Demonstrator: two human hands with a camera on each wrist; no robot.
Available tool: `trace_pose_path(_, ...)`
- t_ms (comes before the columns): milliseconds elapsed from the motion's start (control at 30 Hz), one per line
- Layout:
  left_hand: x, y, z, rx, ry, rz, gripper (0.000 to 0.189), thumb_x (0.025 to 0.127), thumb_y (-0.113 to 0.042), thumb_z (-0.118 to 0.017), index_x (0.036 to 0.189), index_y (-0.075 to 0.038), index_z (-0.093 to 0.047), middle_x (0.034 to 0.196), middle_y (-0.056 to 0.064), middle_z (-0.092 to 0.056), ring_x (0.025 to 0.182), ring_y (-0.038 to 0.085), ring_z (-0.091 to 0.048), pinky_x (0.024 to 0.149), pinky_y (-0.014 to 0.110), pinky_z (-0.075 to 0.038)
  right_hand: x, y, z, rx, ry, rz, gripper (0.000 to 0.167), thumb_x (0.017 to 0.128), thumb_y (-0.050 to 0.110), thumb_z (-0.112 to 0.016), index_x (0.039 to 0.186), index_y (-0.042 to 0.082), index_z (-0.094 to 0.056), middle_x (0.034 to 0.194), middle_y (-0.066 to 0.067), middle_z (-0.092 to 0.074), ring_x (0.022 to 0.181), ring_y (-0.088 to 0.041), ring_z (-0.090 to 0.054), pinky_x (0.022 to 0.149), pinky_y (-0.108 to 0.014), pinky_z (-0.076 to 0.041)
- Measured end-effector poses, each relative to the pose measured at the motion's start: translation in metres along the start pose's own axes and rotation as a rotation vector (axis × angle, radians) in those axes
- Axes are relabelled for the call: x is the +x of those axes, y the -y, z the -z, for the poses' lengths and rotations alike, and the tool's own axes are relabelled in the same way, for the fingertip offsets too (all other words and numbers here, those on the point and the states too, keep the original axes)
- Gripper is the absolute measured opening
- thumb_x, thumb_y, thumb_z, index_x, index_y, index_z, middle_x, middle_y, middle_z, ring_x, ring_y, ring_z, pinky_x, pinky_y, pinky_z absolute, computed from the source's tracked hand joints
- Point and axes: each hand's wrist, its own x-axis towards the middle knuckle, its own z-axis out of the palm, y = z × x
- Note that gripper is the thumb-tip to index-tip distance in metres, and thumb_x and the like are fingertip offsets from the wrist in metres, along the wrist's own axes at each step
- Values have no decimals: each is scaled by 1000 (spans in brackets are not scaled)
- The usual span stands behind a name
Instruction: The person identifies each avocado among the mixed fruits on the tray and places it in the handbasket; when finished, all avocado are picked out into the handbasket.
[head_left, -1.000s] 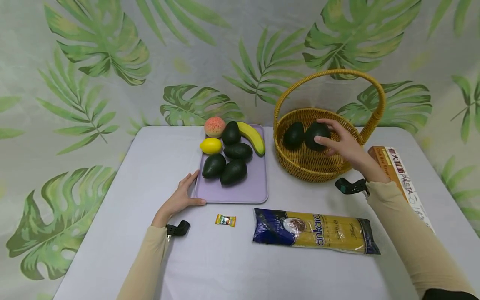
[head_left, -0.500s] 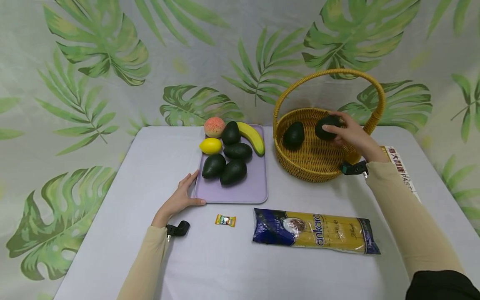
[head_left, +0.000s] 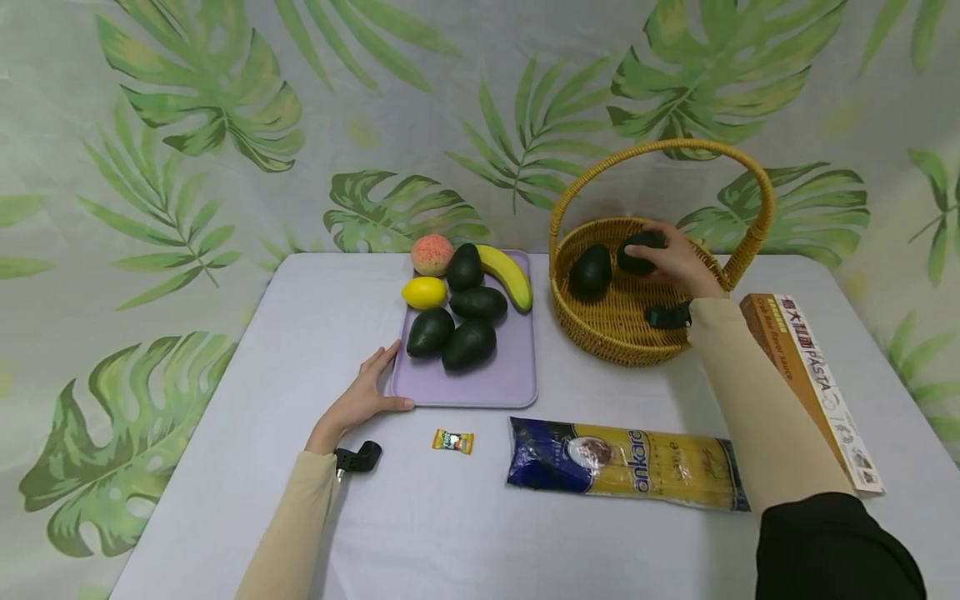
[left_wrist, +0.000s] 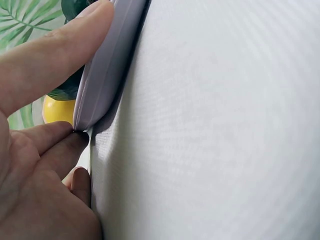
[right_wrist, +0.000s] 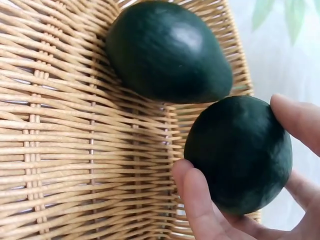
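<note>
My right hand (head_left: 681, 260) grips a dark green avocado (right_wrist: 237, 155) between thumb and fingers, inside the far part of the wicker basket (head_left: 626, 354). Another avocado (head_left: 590, 273) lies in the basket to its left; in the right wrist view the two sit close together. At the near left corner of the lilac tray (head_left: 480, 392), my left hand (head_left: 358, 400) rests with thumb and fingers extended against the rim. On the tray lie several avocados (head_left: 469, 344), a peach (head_left: 432, 254), a lemon (head_left: 424, 292) and a banana (head_left: 508, 277).
A small wrapped candy (head_left: 453, 442) lies in front of the tray. Right of it is a long pasta packet (head_left: 622, 462), its right end partly behind my right sleeve. A pasta box (head_left: 813, 387) lies at the right. The basket's tall handle (head_left: 667, 146) arches above it.
My right hand has carried the avocado toward the back of the basket, first rightward, then left toward the other avocado. The right forearm has shifted left, uncovering the pasta box. My left hand stays put.
</note>
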Motion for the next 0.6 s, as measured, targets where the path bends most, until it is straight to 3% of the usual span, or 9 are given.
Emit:
trace_pose_path(133,0,0,-1,-4,2,-2,105,76,-27,-82,155,-18,-13,156,23,5,142,41,3,105,67,-7,5,-4,-3,-9,1,-12,76,98,28,-52,153,7,-4,154,-26,2,88,-16,-62,84,-39,-52)
trace_pose_path(300,0,0,-1,-5,1,-1,106,76,-27,-82,155,-18,-13,156,23,5,142,41,3,105,67,-7,7,-7,-2,-36,94,-38,70,101,24,-47,155,10,-3,153,-26,17,96,-28,-62,92,-43,-47)
trace_pose_path(433,0,0,0,-2,0,-2,106,76,-26,-82,155,-18,-13,156,23,5,142,42,3,105,67,-8,3,-7,1,-93,127,-10,66,102,23,-45,155,10,-6,153,-28,10,110,-40,-54,96,-48,-43)
trace_pose_path(600,0,1,0,-3,0,-1,106,76,-27,-82,155,-19,-13,156,23,5,142,42,3,105,67,-8,-8,-3,7,-133,122,43,64,102,24,-45,154,8,-10,153,-30,-3,108,-36,-55,90,-39,-49)
